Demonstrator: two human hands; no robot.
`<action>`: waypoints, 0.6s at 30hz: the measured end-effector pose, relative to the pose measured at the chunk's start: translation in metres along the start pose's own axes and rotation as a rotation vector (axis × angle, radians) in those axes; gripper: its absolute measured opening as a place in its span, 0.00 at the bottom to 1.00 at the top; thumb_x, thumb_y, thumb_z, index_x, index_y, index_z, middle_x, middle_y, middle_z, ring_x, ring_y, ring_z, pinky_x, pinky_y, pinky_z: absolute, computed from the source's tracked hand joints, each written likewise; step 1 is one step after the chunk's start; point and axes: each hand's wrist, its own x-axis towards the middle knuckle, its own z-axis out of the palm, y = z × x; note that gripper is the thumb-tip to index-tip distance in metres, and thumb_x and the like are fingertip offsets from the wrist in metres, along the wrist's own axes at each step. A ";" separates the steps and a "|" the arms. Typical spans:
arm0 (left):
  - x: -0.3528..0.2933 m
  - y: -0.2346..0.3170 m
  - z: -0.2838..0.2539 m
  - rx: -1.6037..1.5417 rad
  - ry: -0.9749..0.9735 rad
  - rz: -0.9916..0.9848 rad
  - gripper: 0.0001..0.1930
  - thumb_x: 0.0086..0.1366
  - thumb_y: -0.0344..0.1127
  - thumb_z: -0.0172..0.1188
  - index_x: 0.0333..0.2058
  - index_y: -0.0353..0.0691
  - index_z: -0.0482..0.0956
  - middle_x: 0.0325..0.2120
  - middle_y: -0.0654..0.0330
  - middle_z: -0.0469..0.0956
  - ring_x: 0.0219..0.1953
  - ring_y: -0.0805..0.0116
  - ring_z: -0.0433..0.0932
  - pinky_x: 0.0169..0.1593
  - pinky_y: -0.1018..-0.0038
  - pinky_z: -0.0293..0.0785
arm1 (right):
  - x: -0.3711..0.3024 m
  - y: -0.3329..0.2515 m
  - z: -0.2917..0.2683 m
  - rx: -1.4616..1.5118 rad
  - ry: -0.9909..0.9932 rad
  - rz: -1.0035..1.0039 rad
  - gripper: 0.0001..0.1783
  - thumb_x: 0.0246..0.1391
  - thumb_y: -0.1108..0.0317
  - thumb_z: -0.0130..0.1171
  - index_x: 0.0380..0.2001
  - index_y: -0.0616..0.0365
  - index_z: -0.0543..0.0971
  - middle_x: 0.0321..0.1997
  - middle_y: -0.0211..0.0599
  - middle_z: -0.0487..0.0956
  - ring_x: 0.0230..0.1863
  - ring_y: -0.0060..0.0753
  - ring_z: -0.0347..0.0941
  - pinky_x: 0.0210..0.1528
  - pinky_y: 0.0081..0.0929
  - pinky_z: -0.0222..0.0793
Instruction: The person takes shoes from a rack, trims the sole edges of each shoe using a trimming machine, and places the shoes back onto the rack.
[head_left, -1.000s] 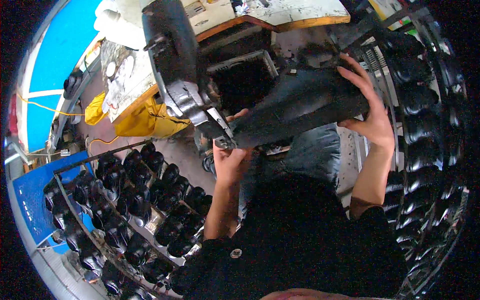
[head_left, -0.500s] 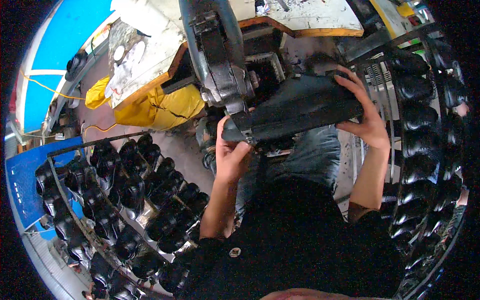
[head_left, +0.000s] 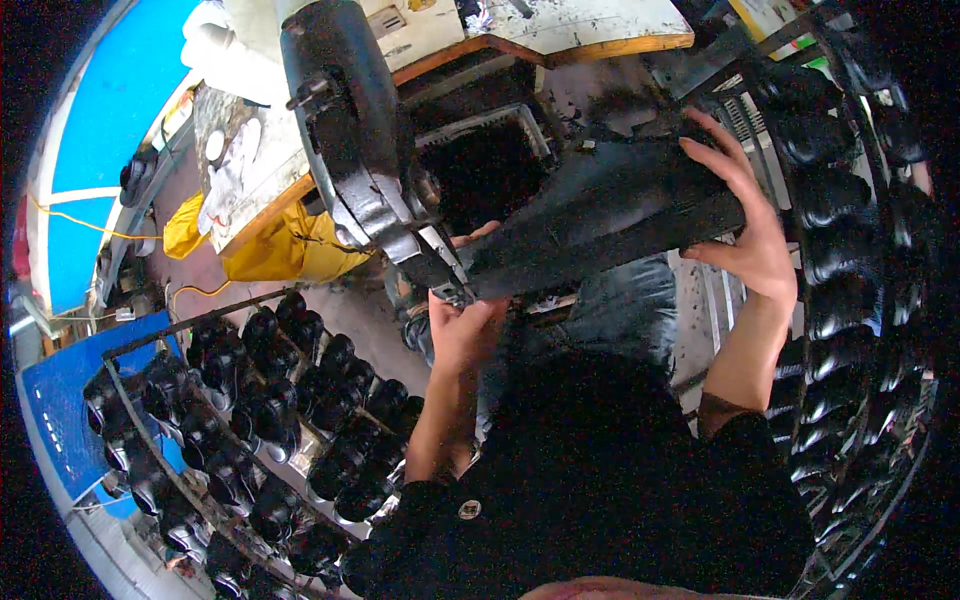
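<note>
Stretched between my hands is a black leather piece, shaped like a boot upper, its wide end to the right and its narrow end to the left. The narrow end meets the metal tip of a dark machine arm that slants down from above. My left hand grips this end right at the tip, thumb in front; the other fingers are partly hidden behind. Around the wide end my right hand is curved, fingers above and thumb below. Whether the leather goes over or under the tip I cannot tell.
Racks of black shoes stand at the left, and another rack of glossy black footwear at the right. Ahead is a stained white worktable. Beyond the leather sits a crate with dark contents. Yellow cloth hangs below the table.
The machine arm and table have shifted left in view. The leather's narrow end, which stuck out left of the tip, now sits at it. My right hand is slightly farther right; both hands keep hold.
</note>
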 end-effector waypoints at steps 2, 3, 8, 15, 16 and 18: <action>-0.001 0.002 0.002 -0.010 0.019 -0.013 0.37 0.54 0.26 0.70 0.62 0.43 0.64 0.66 0.45 0.62 0.66 0.51 0.65 0.66 0.53 0.64 | 0.004 -0.003 -0.002 -0.012 -0.011 -0.011 0.54 0.15 0.74 0.70 0.60 0.57 0.74 0.72 0.48 0.62 0.75 0.49 0.54 0.75 0.44 0.45; -0.001 0.002 0.001 -0.013 0.027 -0.015 0.38 0.53 0.26 0.70 0.62 0.44 0.64 0.66 0.45 0.62 0.65 0.51 0.65 0.65 0.53 0.64 | 0.006 -0.003 -0.001 -0.028 -0.019 -0.024 0.54 0.15 0.74 0.70 0.60 0.56 0.74 0.72 0.48 0.62 0.75 0.49 0.54 0.75 0.44 0.46; -0.001 0.003 -0.005 0.037 0.065 -0.002 0.38 0.55 0.27 0.70 0.63 0.44 0.63 0.65 0.45 0.63 0.65 0.50 0.66 0.64 0.53 0.66 | 0.016 -0.010 0.001 0.024 -0.037 -0.015 0.55 0.13 0.76 0.71 0.60 0.55 0.75 0.73 0.46 0.61 0.74 0.48 0.54 0.75 0.43 0.46; -0.016 0.010 -0.031 0.006 0.029 0.098 0.40 0.55 0.25 0.68 0.64 0.40 0.57 0.62 0.44 0.66 0.62 0.50 0.69 0.63 0.55 0.67 | 0.006 0.001 0.030 -0.129 -0.156 0.005 0.53 0.27 0.71 0.78 0.65 0.44 0.70 0.73 0.40 0.60 0.74 0.51 0.53 0.73 0.45 0.52; -0.016 0.011 -0.028 0.078 0.048 0.115 0.38 0.55 0.24 0.67 0.63 0.39 0.59 0.61 0.45 0.68 0.61 0.52 0.70 0.63 0.56 0.68 | 0.002 -0.009 0.037 -0.204 -0.163 0.044 0.48 0.36 0.63 0.76 0.66 0.45 0.69 0.73 0.42 0.60 0.74 0.53 0.53 0.74 0.47 0.50; -0.015 0.016 -0.015 0.359 -0.003 0.097 0.34 0.54 0.21 0.65 0.60 0.35 0.63 0.59 0.47 0.71 0.59 0.56 0.72 0.63 0.62 0.67 | -0.002 -0.029 0.061 -0.269 -0.117 -0.148 0.45 0.43 0.53 0.72 0.66 0.48 0.68 0.73 0.43 0.61 0.73 0.52 0.55 0.74 0.48 0.50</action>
